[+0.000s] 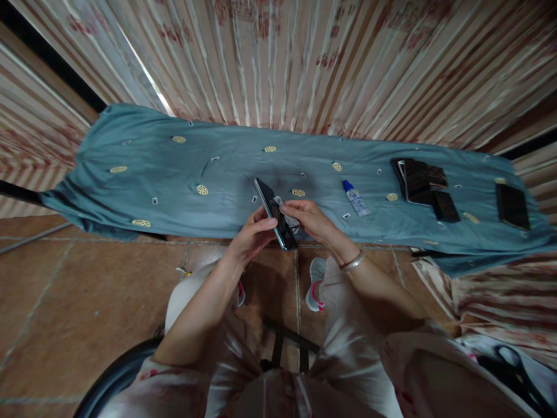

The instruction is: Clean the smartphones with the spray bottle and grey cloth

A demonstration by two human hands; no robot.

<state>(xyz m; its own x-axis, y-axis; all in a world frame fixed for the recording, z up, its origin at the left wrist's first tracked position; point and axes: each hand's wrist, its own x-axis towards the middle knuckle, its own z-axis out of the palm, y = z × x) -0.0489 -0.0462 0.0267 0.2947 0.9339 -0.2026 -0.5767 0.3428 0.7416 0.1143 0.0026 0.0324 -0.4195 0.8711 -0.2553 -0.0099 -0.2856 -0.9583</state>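
My left hand (252, 235) is closed around the lower edge of a dark smartphone (266, 193), its thumb lying along the side. The phone is tilted, above the near edge of the cloth-covered table. In my right hand (311, 219) a small greyish wiping cloth (291, 221) is pinched between thumb and fingers, resting on or just over the phone's dark face. The fingers partly hide both the cloth and the phone's right side. A small clear bottle with a blue cap (357, 198) lies to the right of my right hand.
A blue-green cloth with yellow pineapple prints (235, 157) covers the long narrow table. Toward its right lie a stack of dark flat items (415, 180), a black wallet-like item (446, 206) and a dark tablet-like item (512, 206). Pleated curtains (287, 64) hang behind.
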